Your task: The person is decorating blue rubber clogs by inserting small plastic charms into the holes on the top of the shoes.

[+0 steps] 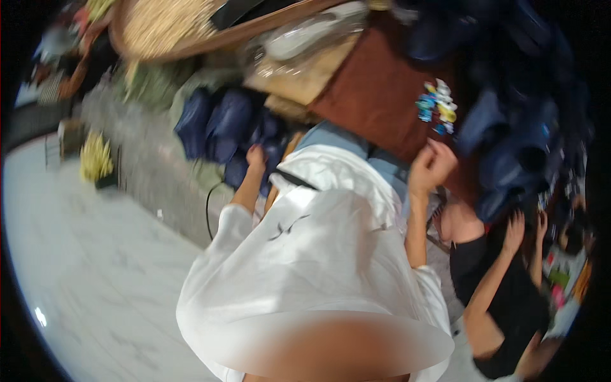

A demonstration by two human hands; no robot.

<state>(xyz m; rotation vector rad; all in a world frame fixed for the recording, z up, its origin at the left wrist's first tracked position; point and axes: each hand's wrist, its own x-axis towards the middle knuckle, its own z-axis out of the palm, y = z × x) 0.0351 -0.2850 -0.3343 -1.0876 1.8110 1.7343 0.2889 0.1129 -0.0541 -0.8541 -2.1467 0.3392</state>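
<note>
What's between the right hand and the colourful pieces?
In the head view, only a narrow brown surface strip separates right hand and pieces, seemingly bare.

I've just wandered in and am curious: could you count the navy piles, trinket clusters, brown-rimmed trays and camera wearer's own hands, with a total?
Navy piles: 2 (left pile, right pile)
Trinket cluster: 1
Tray: 1
Own hands: 2 (left hand, right hand)
Total: 6
</note>
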